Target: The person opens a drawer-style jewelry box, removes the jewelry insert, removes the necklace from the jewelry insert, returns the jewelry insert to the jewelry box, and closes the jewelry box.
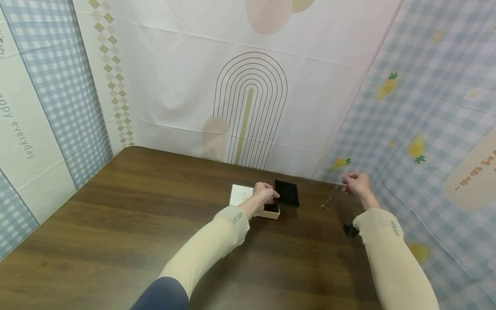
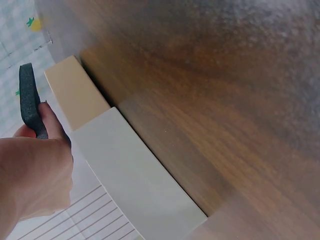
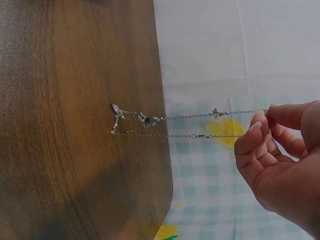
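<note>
My left hand (image 1: 264, 193) pinches a black foam pad (image 1: 287, 193) by its edge, over a small open box (image 1: 270, 214). In the left wrist view the pad (image 2: 30, 97) stands on edge between thumb and fingers. Cream outer walls and a dark inside mark the box. Its white lid (image 1: 239, 193) sits right against it on the left, partly behind my left hand. Off to the right, my right hand (image 1: 356, 184) pinches a thin silver necklace (image 3: 180, 117) by its chain. The necklace hangs in a long loop with small sparkling pieces (image 3: 147, 120) along it.
A brown wooden table (image 1: 155, 206) lies under everything. Printed cloth (image 1: 174, 86) hangs behind its far edge, and blue checked cloth (image 1: 422, 107) hangs close by my right hand. A small black device (image 1: 350, 230) shows at my right wrist.
</note>
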`<move>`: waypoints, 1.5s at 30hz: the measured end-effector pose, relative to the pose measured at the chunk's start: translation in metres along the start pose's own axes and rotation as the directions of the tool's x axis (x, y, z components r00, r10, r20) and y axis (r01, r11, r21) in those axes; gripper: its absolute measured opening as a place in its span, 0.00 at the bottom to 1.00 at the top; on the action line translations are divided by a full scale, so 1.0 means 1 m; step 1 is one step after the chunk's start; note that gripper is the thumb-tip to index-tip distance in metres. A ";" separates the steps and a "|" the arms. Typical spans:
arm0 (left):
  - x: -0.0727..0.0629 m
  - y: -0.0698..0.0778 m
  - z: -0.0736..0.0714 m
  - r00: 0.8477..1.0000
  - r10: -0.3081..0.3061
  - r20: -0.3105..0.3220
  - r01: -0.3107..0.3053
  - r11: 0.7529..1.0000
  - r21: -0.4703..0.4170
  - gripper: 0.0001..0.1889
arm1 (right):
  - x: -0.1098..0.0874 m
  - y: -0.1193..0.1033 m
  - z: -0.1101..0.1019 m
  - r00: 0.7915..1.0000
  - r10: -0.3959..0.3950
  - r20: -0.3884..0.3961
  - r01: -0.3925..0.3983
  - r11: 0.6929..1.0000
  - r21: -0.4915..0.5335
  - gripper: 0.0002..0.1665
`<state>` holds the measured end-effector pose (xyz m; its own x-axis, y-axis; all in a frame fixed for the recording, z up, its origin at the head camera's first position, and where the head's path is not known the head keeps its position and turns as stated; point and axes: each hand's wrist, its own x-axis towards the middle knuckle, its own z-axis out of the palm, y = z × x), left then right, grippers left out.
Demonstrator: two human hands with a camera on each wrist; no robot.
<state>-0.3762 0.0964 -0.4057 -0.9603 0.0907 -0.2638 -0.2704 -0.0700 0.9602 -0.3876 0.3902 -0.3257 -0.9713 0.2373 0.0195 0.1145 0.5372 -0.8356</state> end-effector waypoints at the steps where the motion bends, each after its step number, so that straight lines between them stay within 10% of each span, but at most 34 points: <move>1: 0.000 0.000 0.000 1.000 -0.001 0.000 0.001 1.000 -0.002 0.20 | 0.000 0.000 0.000 1.000 -0.001 0.001 0.001 1.000 -0.002 0.14; 45: -0.001 0.001 0.000 1.000 -0.008 -0.010 0.008 1.000 0.003 0.20 | 0.008 0.022 0.008 1.000 -0.001 0.003 0.001 0.997 -0.076 0.10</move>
<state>-0.3759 0.0965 -0.4043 -0.9587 0.0818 -0.2725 -0.2781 -0.0666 0.9582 -0.3941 0.3977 -0.3485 -0.9720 0.2342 0.0188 0.1286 0.5973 -0.7916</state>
